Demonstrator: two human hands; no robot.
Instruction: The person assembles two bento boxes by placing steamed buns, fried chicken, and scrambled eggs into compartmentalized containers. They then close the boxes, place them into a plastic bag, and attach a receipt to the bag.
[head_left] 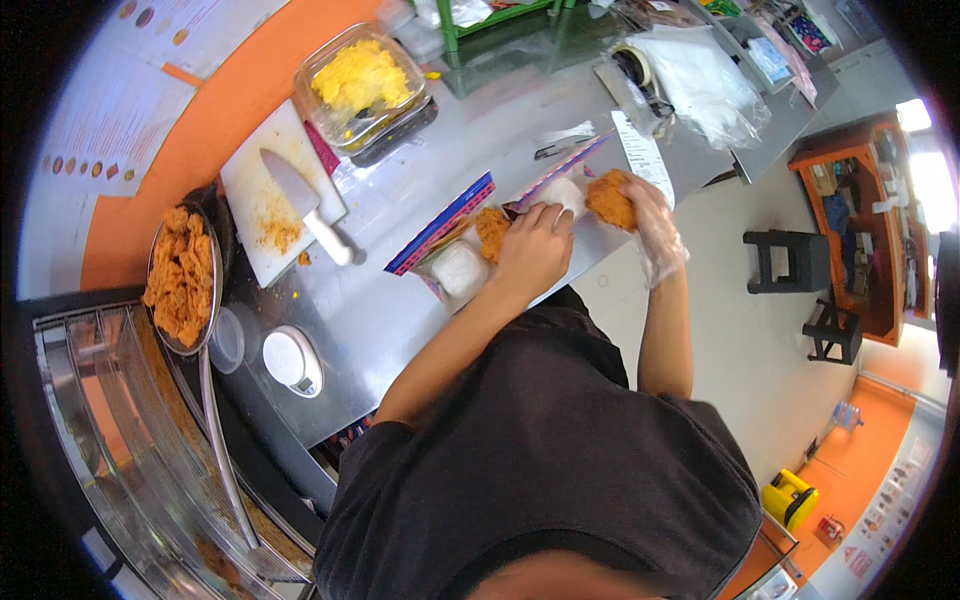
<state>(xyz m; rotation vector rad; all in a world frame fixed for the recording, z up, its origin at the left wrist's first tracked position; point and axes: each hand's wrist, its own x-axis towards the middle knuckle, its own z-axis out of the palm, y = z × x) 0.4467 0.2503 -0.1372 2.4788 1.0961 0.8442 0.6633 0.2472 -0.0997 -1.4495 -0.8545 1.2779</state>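
Observation:
My right hand, in a clear plastic glove, grips a piece of golden fried chicken by its right side, just right of a paper food box with a blue and red edge. Inside that box is a white rounded portion, apparently rice. My bare left hand has its fingers bent over the near left side of this box. To its left stands another open paper box, holding a white rounded portion and a piece of fried chicken. My left hand partly hides the gap between the boxes.
A knife lies on a crumb-strewn white cutting board. Nearby are a glass dish of yellow food, a strainer of fried chicken and a white scale. A paper slip and plastic bags lie at right.

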